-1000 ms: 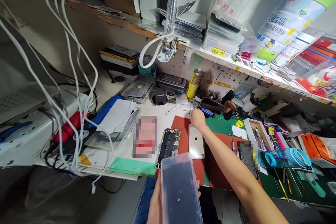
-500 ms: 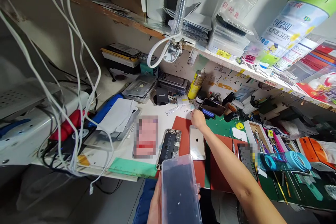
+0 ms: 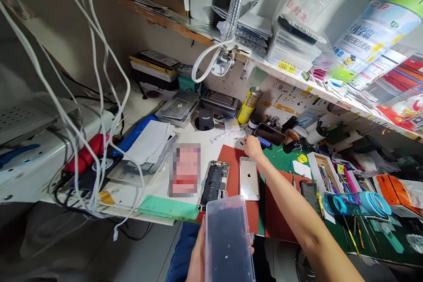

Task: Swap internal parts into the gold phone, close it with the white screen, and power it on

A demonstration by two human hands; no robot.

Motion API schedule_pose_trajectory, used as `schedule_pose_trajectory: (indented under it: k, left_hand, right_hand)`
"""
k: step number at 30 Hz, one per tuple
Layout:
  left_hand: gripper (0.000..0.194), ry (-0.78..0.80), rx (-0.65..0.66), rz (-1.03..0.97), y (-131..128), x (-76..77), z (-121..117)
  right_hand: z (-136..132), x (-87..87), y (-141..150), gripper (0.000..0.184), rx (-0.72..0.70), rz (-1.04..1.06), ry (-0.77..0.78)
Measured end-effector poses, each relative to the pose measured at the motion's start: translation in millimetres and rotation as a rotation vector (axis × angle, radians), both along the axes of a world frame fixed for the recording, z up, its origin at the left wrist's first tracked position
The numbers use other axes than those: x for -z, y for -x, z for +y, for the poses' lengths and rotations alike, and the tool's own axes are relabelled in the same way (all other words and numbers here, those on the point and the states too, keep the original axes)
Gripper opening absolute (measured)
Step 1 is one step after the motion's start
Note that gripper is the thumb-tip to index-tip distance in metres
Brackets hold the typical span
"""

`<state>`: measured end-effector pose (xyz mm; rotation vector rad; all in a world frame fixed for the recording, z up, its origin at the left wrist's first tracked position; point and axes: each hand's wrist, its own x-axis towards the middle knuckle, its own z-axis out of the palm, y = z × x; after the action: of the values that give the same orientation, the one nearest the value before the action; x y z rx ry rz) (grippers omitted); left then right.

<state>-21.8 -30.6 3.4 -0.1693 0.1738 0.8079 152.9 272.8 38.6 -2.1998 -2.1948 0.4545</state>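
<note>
My left hand [image 3: 197,253] is wrapped round a clear plastic box [image 3: 228,242] with a dark inside, low in the view at the table's front edge. My right hand [image 3: 251,146] reaches far across the table, its fingers pinched together just past the red mat. A small dark bit shows at its fingertips, too small to name. Below that hand a gold phone back with an apple logo [image 3: 249,180] lies on the red mat [image 3: 229,152]. To its left is an opened phone [image 3: 214,183] with its black battery bared; the box stands in front of its lower end.
A blurred pink item [image 3: 185,169] and white papers [image 3: 150,143] lie on the left. White cables [image 3: 99,97] hang there. Behind stand a yellow spray can [image 3: 249,105] and a dark-screened phone [image 3: 270,134]. Tools and a blue bottle [image 3: 360,204] fill the right. A loaded shelf [image 3: 317,86] overhangs.
The view has shifted slightly. My right hand stays at the same far spot, and a small dark bit now shows at its fingertips. My left hand still holds the box.
</note>
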Motion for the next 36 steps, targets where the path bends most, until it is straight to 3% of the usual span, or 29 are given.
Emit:
schedule_pose_trajectory:
  k: [10,19,24,30,36]
  left_hand:
    - [0.088,0.027,0.018,-0.006,-2,7.1,-3]
    - [0.087,0.021,0.006,-0.019,-1,-7.6,0]
    - [0.089,0.016,0.021,-0.03,0,-7.2,0]
    - [0.087,0.007,0.009,-0.023,-1,-4.0,-1]
    - [0.087,0.048,0.009,-0.002,1,-6.2,-1]
  right_hand:
    - [9,12.1,-4,0.035,-0.099,0.065,-0.025]
    - [13,25.8,-17,0.036,-0.097,0.178,-0.061]
    - [10,31.0,-22,0.036,-0.099,0.274,-0.091]
    - [8,25.3,-27,0.033,-0.082,0.364,-0.098]
    - [2,8.7,-28,0.034,-0.036,0.319,-0.13]
